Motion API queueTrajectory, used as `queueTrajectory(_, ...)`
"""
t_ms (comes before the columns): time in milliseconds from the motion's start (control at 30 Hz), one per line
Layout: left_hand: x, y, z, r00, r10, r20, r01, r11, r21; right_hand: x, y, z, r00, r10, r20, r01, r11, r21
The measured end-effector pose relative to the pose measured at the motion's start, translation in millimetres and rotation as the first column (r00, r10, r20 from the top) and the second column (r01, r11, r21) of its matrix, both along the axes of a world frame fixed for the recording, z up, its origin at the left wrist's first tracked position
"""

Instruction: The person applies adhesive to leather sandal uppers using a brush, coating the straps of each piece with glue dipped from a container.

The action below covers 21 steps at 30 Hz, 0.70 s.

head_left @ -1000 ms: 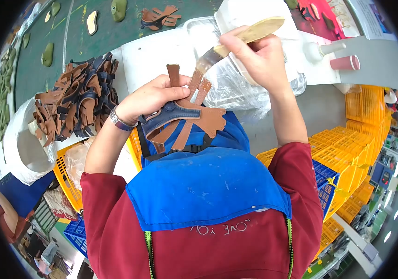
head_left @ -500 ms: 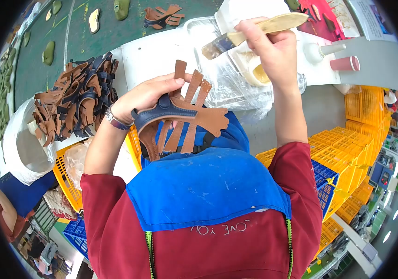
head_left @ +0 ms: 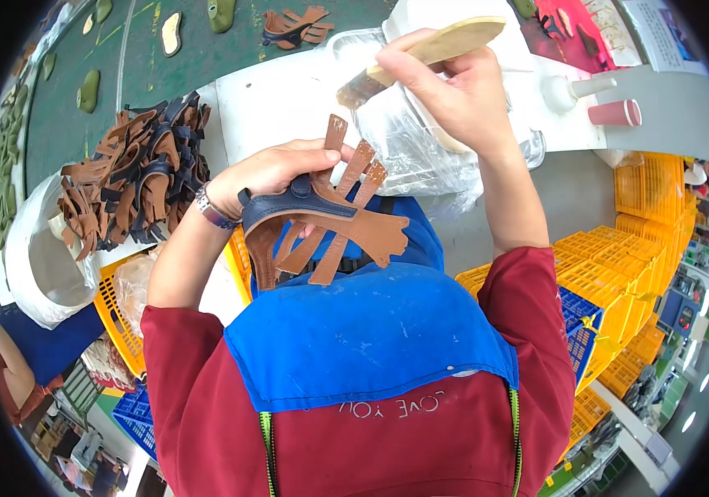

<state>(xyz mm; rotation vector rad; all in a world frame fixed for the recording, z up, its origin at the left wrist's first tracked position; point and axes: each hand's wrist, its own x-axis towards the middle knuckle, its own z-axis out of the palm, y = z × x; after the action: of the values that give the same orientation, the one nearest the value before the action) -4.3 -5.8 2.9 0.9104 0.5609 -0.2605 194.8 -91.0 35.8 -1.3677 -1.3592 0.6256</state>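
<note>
Workroom, with a white tabletop [head_left: 263, 95] adjoining a dark green surface [head_left: 197, 74]; I am standing nearby and taking twelve o'clock as straight ahead of the worker. At the clock's centre, in front of the worker's blue apron [head_left: 371, 331], a brown-and-navy sandal upper [head_left: 346, 217] is being held in the air. The left hand [head_left: 276, 166], at ten o'clock, is gripping it, its thumb pressing on one strap. The right hand [head_left: 458, 95], between one and two, is grasping a flat brush [head_left: 445, 43] whose bristles are pointing towards eight and lying near that strap's tip; whether they are touching it, I cannot tell. In my judgement, brushing well is calling for straps kept fanned apart, firm support close to each tip, and light, even strokes, with the thumb staying clear of the bristles. The upper's long axis is running slightly aslant, from a curved loop between nine and ten to a broad, notched end pointing between three and four. Three pale-flecked straps are fanning from twelve towards two; others are pointing between six and seven. Farther out, clear plastic film [head_left: 396, 157] is lying between one and two, a heap of similar uppers [head_left: 135, 170] is sitting between nine and ten, and yellow-orange crates [head_left: 590, 253] are standing between three and four.
</note>
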Motion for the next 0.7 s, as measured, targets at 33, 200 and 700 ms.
queueTrajectory(33, 0.1, 0.6, -2.9, 1.000, 0.004, 0.005, -0.004, 1.000, 0.013, 1.4, -1.1, 0.7, 1.000, -0.019, -0.014, 0.020, 1.000, 0.024)
queueTrajectory(200, -0.9, 4.8, -0.8, 0.998, -0.055, 0.035, 0.055, 0.998, -0.012, -3.5, -4.0, 5.0, 0.997, 0.033, -0.072, -0.030, 0.999, 0.044)
queueTrajectory(700, -8.2, 5.5, -56.1, 0.877, 0.464, 0.122, -0.370, 0.816, -0.444, 11.6, -13.2, -28.6, 0.769, -0.255, -0.586, 0.346, 0.937, 0.045)
